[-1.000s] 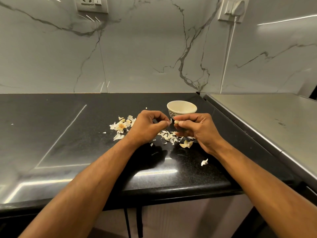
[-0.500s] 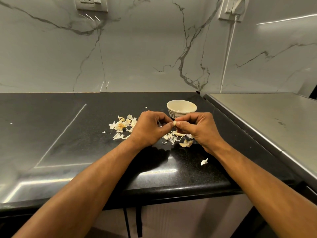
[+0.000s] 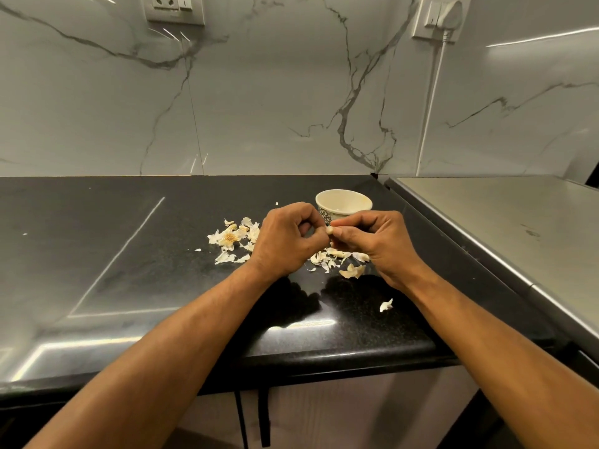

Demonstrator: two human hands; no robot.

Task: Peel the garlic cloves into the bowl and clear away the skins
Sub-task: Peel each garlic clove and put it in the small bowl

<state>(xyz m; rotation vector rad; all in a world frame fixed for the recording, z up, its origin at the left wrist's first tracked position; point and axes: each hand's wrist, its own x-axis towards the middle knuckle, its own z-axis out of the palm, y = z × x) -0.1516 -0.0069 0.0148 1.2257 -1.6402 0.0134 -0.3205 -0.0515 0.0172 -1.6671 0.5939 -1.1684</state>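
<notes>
A small pale garlic clove (image 3: 330, 230) is pinched between the fingertips of my left hand (image 3: 285, 238) and my right hand (image 3: 379, 243), a little above the black counter (image 3: 129, 254). Both hands have curled fingers and meet just in front of the small cream bowl (image 3: 343, 204), whose inside I cannot see into. Dry garlic skins (image 3: 233, 238) lie in a heap left of my left hand. More skins (image 3: 337, 259) lie under and between my hands. One loose flake of skin (image 3: 386, 305) lies nearer the counter's front edge.
A steel appliance top (image 3: 502, 228) adjoins the counter on the right. The marble wall (image 3: 291, 92) stands behind, with a socket (image 3: 175, 8) at upper left and a plugged socket with white cable (image 3: 442, 17) at upper right. The counter's front edge (image 3: 324, 354) runs under my forearms.
My hands have lifted slightly and drawn together at the clove; the fingertips have shifted a little on it. The bowl and skins have stayed in place.
</notes>
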